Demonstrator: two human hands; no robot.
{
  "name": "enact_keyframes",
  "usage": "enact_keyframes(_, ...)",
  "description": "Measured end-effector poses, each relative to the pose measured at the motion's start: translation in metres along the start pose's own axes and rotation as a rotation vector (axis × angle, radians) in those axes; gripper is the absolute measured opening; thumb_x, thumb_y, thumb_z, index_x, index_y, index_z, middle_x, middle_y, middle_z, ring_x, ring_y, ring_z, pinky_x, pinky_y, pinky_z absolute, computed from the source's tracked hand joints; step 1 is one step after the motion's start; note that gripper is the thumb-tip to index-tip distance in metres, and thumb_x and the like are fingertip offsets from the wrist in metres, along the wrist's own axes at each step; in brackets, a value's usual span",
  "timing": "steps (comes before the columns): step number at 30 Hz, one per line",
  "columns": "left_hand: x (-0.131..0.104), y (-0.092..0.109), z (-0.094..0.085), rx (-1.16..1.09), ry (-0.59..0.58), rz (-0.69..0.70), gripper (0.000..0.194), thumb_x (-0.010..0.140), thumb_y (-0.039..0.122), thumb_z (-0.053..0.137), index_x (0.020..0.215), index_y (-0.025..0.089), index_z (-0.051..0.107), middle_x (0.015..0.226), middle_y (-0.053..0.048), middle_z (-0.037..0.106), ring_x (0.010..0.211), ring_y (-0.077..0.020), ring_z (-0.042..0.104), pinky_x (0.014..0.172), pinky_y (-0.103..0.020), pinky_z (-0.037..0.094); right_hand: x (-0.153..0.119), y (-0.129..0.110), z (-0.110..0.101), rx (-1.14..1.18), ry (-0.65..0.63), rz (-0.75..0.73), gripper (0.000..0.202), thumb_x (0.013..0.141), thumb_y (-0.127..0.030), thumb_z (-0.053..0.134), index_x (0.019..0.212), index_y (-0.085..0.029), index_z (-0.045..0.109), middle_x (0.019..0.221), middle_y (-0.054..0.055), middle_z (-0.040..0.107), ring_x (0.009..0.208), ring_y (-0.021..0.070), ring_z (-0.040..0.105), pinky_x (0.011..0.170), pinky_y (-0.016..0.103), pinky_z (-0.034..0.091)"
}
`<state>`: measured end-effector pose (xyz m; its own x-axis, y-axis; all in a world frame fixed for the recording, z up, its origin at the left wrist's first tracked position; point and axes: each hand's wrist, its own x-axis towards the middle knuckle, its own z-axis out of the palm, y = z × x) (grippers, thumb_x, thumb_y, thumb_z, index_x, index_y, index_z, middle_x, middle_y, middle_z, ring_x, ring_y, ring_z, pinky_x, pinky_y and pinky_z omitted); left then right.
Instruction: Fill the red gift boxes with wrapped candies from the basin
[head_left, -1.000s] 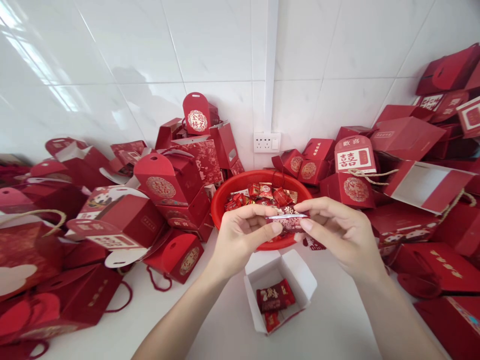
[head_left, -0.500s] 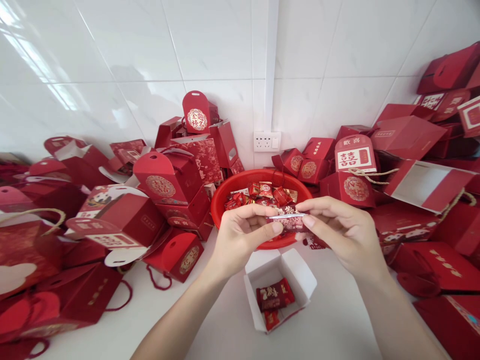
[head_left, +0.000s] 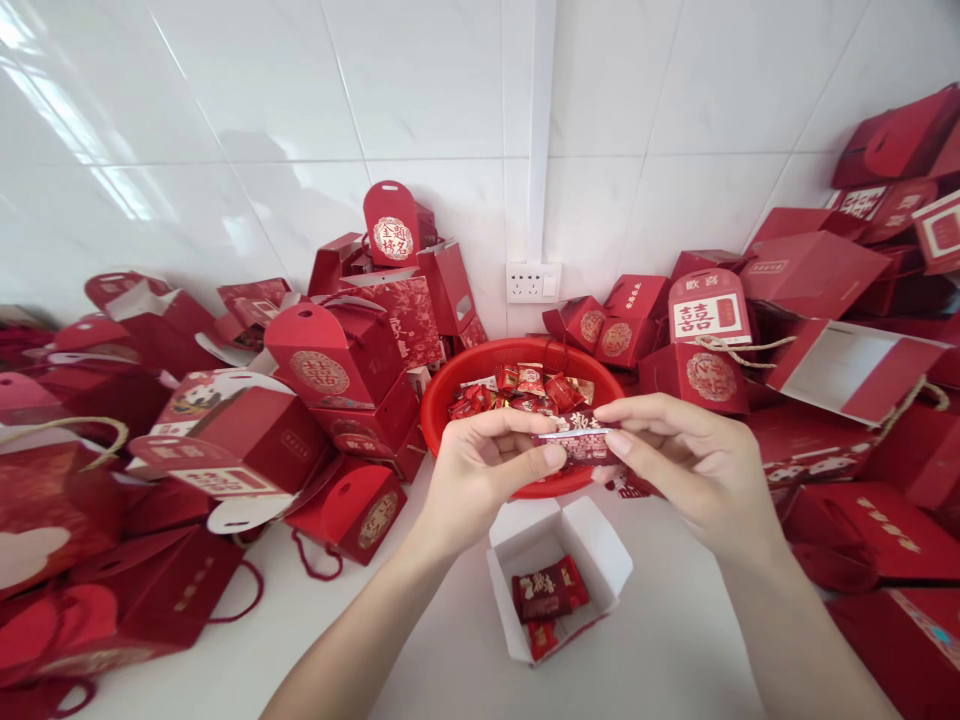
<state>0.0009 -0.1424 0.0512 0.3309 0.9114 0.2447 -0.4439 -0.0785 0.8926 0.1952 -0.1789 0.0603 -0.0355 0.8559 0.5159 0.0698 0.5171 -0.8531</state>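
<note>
Between my two hands is a dark red wrapped candy (head_left: 577, 447), its back seam facing up. My left hand (head_left: 491, 475) pinches its left end with thumb and fingers, and my right hand (head_left: 679, 465) pinches the right end. Just behind them is a red plastic basket (head_left: 442, 385) with several wrapped candies (head_left: 531, 380) in it. Below the hands, an open white-lined box (head_left: 600, 555) stands on the table, holding a dark red candy packet (head_left: 544, 594) and brighter red ones beside and under it.
Red gift boxes are piled on the left (head_left: 330, 365) and on the right (head_left: 709, 345), some with cord handles. A white tabletop (head_left: 660, 640) lies beneath. At the back, a tiled wall (head_left: 435, 90) carries a socket (head_left: 533, 282).
Almost nothing moves. Both hands keep the candy in the same place, and the view shifts very slightly.
</note>
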Motion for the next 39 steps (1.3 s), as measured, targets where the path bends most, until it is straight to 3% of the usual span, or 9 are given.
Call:
enact_keyframes(14, 0.0006, -0.0004, 0.0007, 0.046, 0.046, 0.002, 0.02, 0.066, 0.015, 0.091, 0.083, 0.015, 0.081, 0.078, -0.006, 0.08, 0.068, -0.0146, 0.074, 0.064, -0.021, 0.062, 0.0001, -0.0008, -0.0018, -0.044, -0.011, 0.029, 0.015, 0.089, -0.024, 0.073, 0.104, -0.024, 0.075, 0.082, 0.002, 0.079, 0.063, 0.0165, 0.077, 0.063, 0.027, 0.067)
enact_keyframes(21, 0.0003, -0.0011, 0.0015, 0.031, 0.033, -0.006, 0.02, 0.066, 0.014, 0.091, 0.083, 0.016, 0.08, 0.078, -0.004, 0.08, 0.067, -0.0126, 0.073, 0.064, -0.019, 0.061, -0.0003, 0.0006, -0.0016, -0.02, -0.024, 0.027, 0.015, 0.09, -0.02, 0.072, 0.104, -0.025, 0.075, 0.084, 0.001, 0.079, 0.065, 0.0147, 0.077, 0.065, 0.024, 0.066)
enact_keyframes(39, 0.0038, -0.004, -0.0024, 0.082, 0.041, -0.019, 0.024, 0.065, 0.02, 0.092, 0.084, 0.015, 0.08, 0.078, -0.006, 0.079, 0.066, -0.0159, 0.072, 0.064, -0.025, 0.061, 0.0006, 0.0006, -0.0017, -0.093, -0.003, 0.046, 0.016, 0.089, -0.032, 0.074, 0.102, -0.023, 0.074, 0.08, 0.003, 0.078, 0.061, 0.0171, 0.076, 0.062, 0.028, 0.066)
